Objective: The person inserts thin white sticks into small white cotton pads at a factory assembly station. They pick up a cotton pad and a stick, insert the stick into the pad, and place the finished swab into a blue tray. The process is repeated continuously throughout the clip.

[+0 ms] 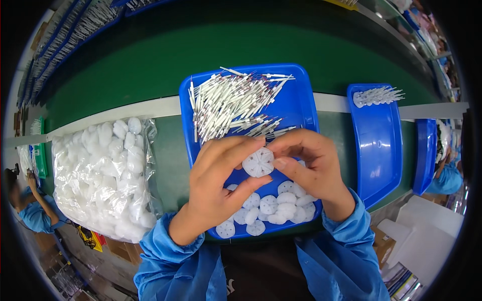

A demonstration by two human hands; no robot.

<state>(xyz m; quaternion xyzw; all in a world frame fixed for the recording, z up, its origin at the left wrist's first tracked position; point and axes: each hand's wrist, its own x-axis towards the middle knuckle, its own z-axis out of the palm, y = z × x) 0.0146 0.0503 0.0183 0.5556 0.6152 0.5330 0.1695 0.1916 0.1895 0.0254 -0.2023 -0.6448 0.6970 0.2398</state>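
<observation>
Between the thumb and fingers of my left hand (211, 175) is a round white plastic disc (258, 163) with small holes and radial lines, its face turned up toward me. My right hand (316, 165) is pinched at the disc's right edge; what lies between its thumb and forefinger is too small or hidden to make out. Both hands are over a blue tray (307, 100). Many thin white sticks with dark reddish ends (231, 105) lie heaped in its far part. Nearer to me, below my hands, several similar white discs (286, 208) are piled.
At left stands a clear bag (103, 175) full of white round pieces. A narrower blue tray (379, 150) at right bears a row of assembled white pieces (376, 96). A green belt (251, 42) runs beyond. Co-workers in blue (444, 178) sit at both sides.
</observation>
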